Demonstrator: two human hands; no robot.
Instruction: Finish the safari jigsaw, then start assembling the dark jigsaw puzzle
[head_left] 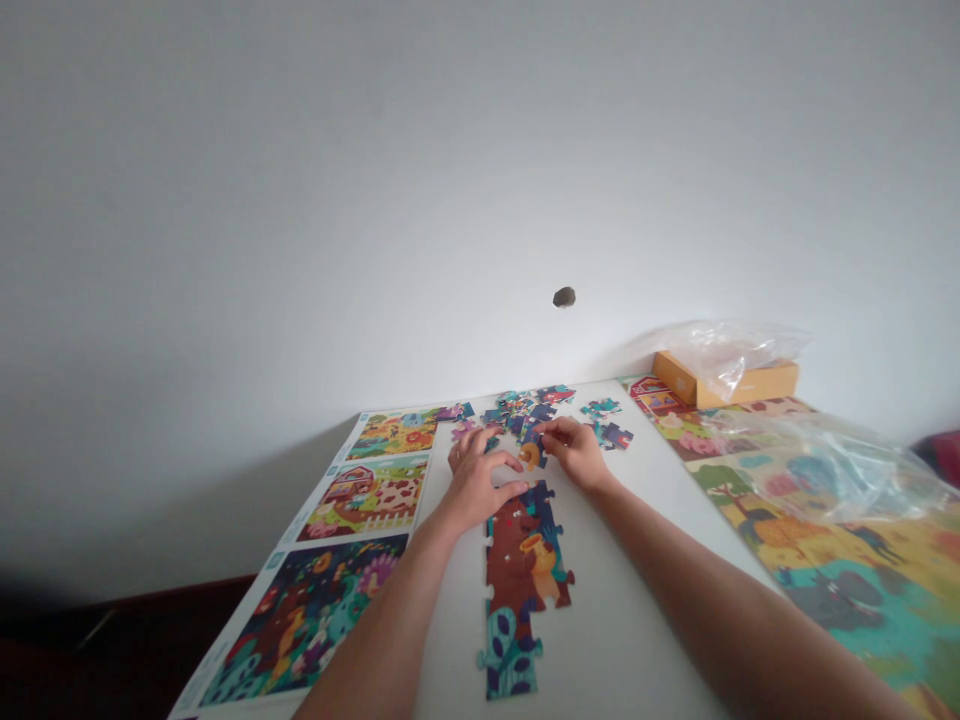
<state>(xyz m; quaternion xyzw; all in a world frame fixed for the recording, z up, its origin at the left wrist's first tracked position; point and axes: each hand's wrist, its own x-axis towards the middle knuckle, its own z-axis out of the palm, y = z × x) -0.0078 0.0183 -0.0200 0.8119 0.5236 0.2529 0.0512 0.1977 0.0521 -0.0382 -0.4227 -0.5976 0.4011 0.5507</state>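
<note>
Right hand [574, 452] pinches a jigsaw piece [532, 450] at 12 o'clock; half-open left hand [476, 483] rests just beside the joined puzzle strip [521, 570] on the white surface [645, 520].

Gap beside joined puzzle section [521, 570], loose pieces [525, 415] ahead (plastic bag [825, 470] off right)

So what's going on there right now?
A person is working with bare hands at a white table. The left hand and right hand are both at a loose jigsaw piece with an orange patch, just above a joined strip of puzzle pieces. More loose pieces lie beyond them. Printed picture sheets lie to the left, and an orange box sits far right.
</note>
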